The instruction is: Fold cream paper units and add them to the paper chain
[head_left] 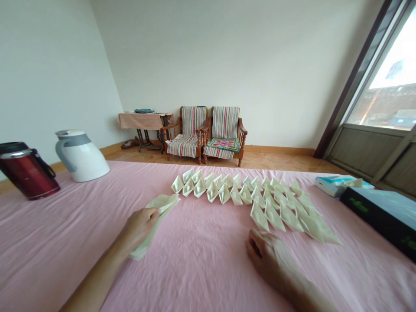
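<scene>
Several thin, pale paper sheets (pixel 164 203) lie in a loose stack on the pink cloth, left of centre. My left hand (pixel 141 223) is closed on them, thumb on top, and covers their middle. Beyond and to the right stand several folded paper boats (pixel 224 193) in close rows, the right-hand ones packed together. Just in front of the nearest boats, my right hand (pixel 271 255) rests on the cloth with its fingers curled in. Nothing shows in it, and its fingertips are partly hidden.
On the left stand a red thermos (pixel 27 173) and a white jug (pixel 86 158). A tissue box (pixel 331 185) and a black box (pixel 383 216) lie on the right. Past the far edge of the pink cloth (pixel 201 268) are two wooden chairs (pixel 225 125) and a small covered table (pixel 143 121).
</scene>
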`<control>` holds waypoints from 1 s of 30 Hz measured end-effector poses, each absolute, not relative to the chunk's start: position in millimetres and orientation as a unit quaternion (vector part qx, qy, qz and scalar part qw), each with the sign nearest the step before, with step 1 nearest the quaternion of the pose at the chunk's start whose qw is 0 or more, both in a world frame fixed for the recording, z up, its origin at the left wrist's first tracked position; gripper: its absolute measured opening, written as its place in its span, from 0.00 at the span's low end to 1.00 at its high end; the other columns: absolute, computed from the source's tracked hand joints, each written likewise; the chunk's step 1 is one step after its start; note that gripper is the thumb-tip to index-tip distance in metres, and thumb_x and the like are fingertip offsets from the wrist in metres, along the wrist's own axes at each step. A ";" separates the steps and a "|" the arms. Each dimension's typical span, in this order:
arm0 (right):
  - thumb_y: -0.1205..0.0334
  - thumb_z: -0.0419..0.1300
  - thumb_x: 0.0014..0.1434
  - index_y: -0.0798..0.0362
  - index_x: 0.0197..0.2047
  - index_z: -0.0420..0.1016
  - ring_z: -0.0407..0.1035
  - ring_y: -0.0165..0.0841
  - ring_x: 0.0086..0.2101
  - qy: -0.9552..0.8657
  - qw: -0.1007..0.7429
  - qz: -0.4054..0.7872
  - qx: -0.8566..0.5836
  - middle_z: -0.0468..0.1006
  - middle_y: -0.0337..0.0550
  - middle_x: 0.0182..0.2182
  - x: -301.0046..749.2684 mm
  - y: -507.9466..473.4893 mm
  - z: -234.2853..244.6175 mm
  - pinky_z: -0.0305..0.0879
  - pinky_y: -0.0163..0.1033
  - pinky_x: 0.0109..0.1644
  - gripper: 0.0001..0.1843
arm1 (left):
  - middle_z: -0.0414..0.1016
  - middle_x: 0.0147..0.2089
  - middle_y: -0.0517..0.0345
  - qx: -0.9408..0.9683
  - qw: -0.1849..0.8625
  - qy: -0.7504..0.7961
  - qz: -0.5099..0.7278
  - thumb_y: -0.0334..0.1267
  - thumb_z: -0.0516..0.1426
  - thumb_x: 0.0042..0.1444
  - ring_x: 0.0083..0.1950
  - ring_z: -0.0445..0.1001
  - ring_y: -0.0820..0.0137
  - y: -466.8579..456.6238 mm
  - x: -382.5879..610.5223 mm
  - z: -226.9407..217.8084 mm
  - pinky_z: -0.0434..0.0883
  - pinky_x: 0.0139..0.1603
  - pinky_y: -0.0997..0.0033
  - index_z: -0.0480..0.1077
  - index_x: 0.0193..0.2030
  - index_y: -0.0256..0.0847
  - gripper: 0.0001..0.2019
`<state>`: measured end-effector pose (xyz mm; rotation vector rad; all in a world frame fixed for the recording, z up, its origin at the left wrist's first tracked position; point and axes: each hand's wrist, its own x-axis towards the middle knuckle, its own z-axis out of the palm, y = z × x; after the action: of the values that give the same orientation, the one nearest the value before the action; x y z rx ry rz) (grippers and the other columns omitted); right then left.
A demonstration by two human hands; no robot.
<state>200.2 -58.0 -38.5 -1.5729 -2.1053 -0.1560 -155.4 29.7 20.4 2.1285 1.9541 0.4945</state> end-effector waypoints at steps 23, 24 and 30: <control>0.67 0.48 0.63 0.50 0.30 0.63 0.64 0.32 0.26 -0.805 0.318 -0.103 -0.490 0.70 0.39 0.25 193.0 -72.3 -29.8 0.55 0.37 0.32 0.10 | 0.77 0.42 0.51 0.836 0.054 0.542 0.064 0.22 0.49 0.56 0.45 0.75 0.63 -53.5 -57.5 34.6 0.69 0.48 0.67 0.75 0.39 0.41 0.15; 0.66 0.47 0.65 0.50 0.34 0.66 0.66 0.33 0.29 -0.815 0.326 -0.109 -0.467 0.72 0.41 0.29 188.6 -77.2 -25.4 0.57 0.38 0.35 0.10 | 0.77 0.41 0.52 0.847 0.055 0.527 0.047 0.21 0.49 0.56 0.44 0.75 0.63 -60.3 -47.2 33.0 0.70 0.47 0.67 0.75 0.39 0.41 0.16; 0.70 0.43 0.67 0.54 0.47 0.68 0.68 0.35 0.32 -0.864 0.325 -0.128 -0.362 0.74 0.45 0.38 165.5 -93.7 -12.9 0.60 0.39 0.35 0.14 | 0.76 0.44 0.47 0.889 0.067 0.452 -0.024 0.20 0.49 0.56 0.44 0.75 0.60 -83.2 -13.0 26.4 0.71 0.45 0.63 0.75 0.43 0.36 0.16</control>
<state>165.5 -93.7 -12.9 -0.9493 -2.2664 -0.3345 -13.0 -83.2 26.4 2.6801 1.3641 -0.0731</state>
